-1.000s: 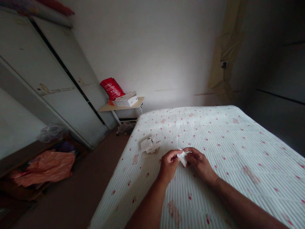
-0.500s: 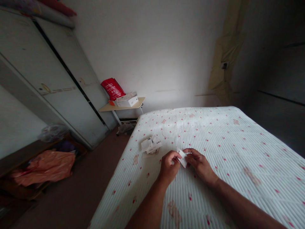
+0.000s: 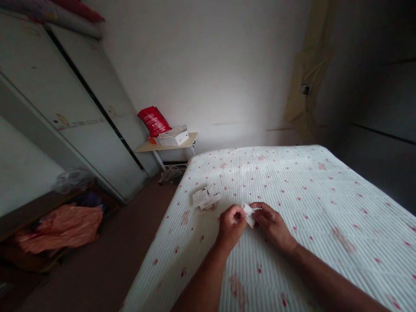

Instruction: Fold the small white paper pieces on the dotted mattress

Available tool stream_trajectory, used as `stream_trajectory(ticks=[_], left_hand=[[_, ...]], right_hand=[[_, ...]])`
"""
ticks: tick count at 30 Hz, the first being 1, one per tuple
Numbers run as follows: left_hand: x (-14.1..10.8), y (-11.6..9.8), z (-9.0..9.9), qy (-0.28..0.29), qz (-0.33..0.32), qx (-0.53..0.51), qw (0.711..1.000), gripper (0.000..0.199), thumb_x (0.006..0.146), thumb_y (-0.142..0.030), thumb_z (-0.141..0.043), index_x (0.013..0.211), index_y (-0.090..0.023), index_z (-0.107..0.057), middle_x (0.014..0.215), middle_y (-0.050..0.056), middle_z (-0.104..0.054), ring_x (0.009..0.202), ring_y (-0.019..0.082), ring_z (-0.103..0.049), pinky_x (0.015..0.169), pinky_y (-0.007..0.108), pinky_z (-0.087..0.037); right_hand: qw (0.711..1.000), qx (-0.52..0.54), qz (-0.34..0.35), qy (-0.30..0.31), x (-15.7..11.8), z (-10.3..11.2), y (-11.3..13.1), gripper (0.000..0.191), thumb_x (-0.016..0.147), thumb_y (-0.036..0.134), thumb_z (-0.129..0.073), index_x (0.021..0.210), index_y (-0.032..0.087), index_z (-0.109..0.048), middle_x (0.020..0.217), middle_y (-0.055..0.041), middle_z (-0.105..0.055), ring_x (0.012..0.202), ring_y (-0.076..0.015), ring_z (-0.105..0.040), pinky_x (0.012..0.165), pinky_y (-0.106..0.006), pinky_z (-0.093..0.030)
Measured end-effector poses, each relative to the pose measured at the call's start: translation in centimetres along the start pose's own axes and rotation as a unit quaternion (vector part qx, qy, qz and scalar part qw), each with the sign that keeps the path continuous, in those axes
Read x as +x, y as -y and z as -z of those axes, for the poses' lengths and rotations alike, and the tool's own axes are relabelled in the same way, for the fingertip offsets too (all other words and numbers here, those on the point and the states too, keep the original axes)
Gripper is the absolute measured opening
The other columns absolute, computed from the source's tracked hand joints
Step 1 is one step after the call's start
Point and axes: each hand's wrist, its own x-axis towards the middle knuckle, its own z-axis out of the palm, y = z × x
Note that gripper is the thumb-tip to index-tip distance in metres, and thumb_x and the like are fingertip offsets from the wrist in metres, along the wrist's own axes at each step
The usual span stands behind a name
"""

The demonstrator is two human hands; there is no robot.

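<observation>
Between my two hands is a small piece of white paper, held just above the bed. My left hand pinches its left edge with thumb and forefinger. The fingers of my right hand grip the right side of the same paper. Up and to the left of my left hand, a small pile of printed paper pieces lies on the white quilted bed cover, which has red dots and faint pinkish figures.
A small table beyond the bed's left corner bears a red bag and a white box. Wardrobe doors rise at the left. An orange cloth or bag lies on a low shelf.
The small white paper has shifted and turned slightly between my fingers, and its outline looks different. Both hands have stayed in nearly the same place.
</observation>
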Motion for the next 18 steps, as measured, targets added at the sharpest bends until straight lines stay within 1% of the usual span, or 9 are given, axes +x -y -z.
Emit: stream_trajectory(ticks=[3,6,8,10,12,18], left_hand=[[0.04,0.41,0.24,0.017,0.032,-0.052,0.998,0.014,0.066,-0.015,-0.052,0.077,-0.014,-0.061,0.063,-0.002,-0.055,0.059,0.01,-0.046,0.058,0.019,-0.036],[0.08,0.64,0.39,0.041,0.043,-0.071,0.996,0.019,0.068,-0.015,-0.052,0.082,-0.013,-0.064,0.063,-0.002,-0.056,0.056,0.009,-0.045,0.055,0.019,-0.035],[0.11,0.62,0.4,0.047,0.035,-0.07,0.996,0.021,0.068,-0.015,-0.051,0.084,-0.013,-0.066,0.067,0.0,-0.06,0.059,0.01,-0.049,0.058,0.02,-0.038],[0.12,0.57,0.36,0.047,0.021,-0.066,0.996,0.023,0.069,-0.013,-0.05,0.086,-0.013,-0.066,0.076,0.003,-0.064,0.069,0.013,-0.055,0.066,0.022,-0.041],[0.1,0.6,0.3,0.048,0.011,-0.062,0.997,0.025,0.069,-0.012,-0.049,0.086,-0.013,-0.067,0.082,0.004,-0.065,0.077,0.015,-0.057,0.071,0.023,-0.043],[0.07,0.82,0.15,0.056,-0.005,-0.035,0.998,0.034,0.063,-0.006,-0.05,0.092,-0.016,-0.066,0.089,0.003,-0.065,0.077,0.014,-0.057,0.071,0.023,-0.045]], right_hand=[[0.999,0.023,-0.016,-0.016,0.22,0.16,-0.08,0.024,0.077,0.034,-0.053,0.096,0.019,-0.054,0.057,0.0033,-0.057,0.054,-0.0128,-0.05,0.054,-0.025,-0.039],[0.998,0.048,-0.034,-0.025,0.28,0.21,0.0,0.025,0.076,0.034,-0.055,0.096,0.019,-0.055,0.055,0.0038,-0.056,0.052,-0.0122,-0.049,0.053,-0.025,-0.038],[0.996,0.074,-0.042,-0.019,0.23,0.19,0.1,0.025,0.076,0.034,-0.056,0.096,0.019,-0.055,0.055,0.0038,-0.057,0.052,-0.012,-0.049,0.053,-0.025,-0.038],[0.994,0.1,-0.048,-0.011,0.16,0.17,0.17,0.024,0.076,0.033,-0.057,0.095,0.019,-0.056,0.057,0.0033,-0.058,0.053,-0.012,-0.049,0.053,-0.025,-0.038],[0.992,0.114,-0.053,-0.006,0.13,0.18,0.13,0.023,0.076,0.033,-0.057,0.094,0.019,-0.057,0.058,0.003,-0.058,0.053,-0.0119,-0.05,0.054,-0.025,-0.039],[0.992,0.117,-0.054,-0.008,0.28,0.3,-0.31,0.022,0.076,0.033,-0.059,0.094,0.019,-0.058,0.062,0.0025,-0.059,0.054,-0.0116,-0.051,0.055,-0.025,-0.04]])
